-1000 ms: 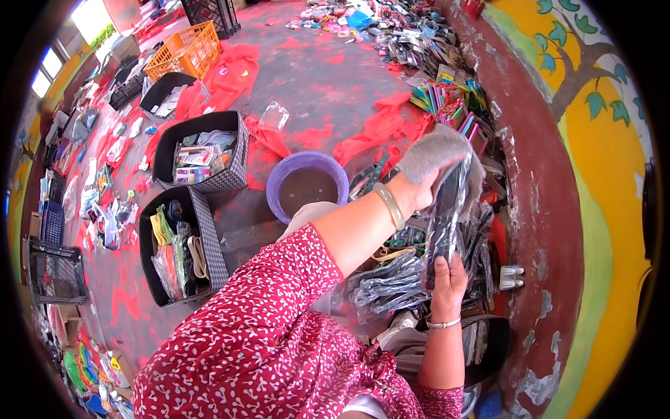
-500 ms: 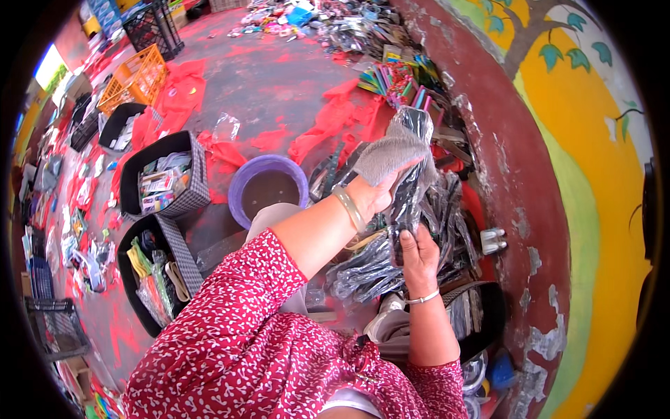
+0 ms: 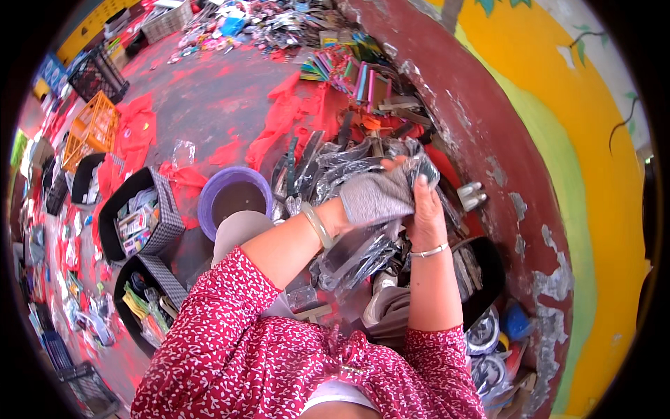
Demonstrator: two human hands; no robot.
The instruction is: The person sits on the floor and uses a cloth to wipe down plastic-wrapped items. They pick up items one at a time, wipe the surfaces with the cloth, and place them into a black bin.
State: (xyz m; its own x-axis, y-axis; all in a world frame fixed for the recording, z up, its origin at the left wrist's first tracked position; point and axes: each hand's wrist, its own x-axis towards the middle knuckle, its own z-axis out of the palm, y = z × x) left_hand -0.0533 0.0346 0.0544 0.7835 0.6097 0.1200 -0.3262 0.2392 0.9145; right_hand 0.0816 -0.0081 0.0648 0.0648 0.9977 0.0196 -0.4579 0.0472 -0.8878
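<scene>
My left hand is closed on a grey cloth, which covers most of its fingers; a few fingertips show past the cloth's far edge. The cloth lies against a dark, clear-plastic-wrapped piece whose kind I cannot make out. My right hand grips that piece from the right, thumb pointing up along it. Most of the piece is hidden by the cloth and the hands. Below and beyond them lies a heap of similar long, dark plastic-wrapped pieces.
A purple bucket of murky water stands left of the heap. Further left are checkered bins and an orange crate. A black bin sits by my right forearm, near the peeling red wall. Scattered goods cover the far floor.
My hands have come closer together, and the long wrapped piece, earlier stretched out beyond the cloth, is now mostly covered. The whole view has shifted.
</scene>
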